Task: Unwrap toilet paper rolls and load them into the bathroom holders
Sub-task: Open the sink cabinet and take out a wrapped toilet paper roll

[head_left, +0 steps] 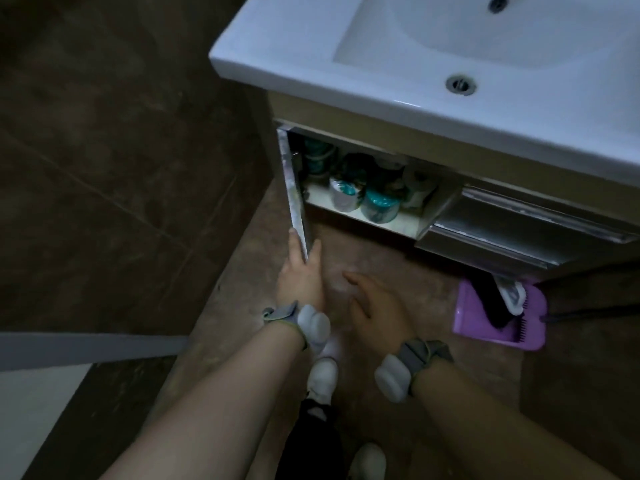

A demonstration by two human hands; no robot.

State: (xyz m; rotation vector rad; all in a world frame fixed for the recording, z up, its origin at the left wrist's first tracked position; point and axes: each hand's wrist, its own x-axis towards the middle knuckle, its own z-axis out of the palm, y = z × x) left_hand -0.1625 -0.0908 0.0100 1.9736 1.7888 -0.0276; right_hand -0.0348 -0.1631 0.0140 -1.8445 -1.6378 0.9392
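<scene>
While the left hand (300,271) grips the open cabinet door (294,188) by its lower edge, the right hand (375,306) hangs empty, fingers spread; wrapped rolls (379,204) stand upright along the shelf's front edge (nearer the right hand).

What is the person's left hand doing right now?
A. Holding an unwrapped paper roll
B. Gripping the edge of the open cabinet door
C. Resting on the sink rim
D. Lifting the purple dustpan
B: the left hand has its fingers around the lower edge of the open cabinet door under the sink, while the right hand hovers empty nearby.
</scene>
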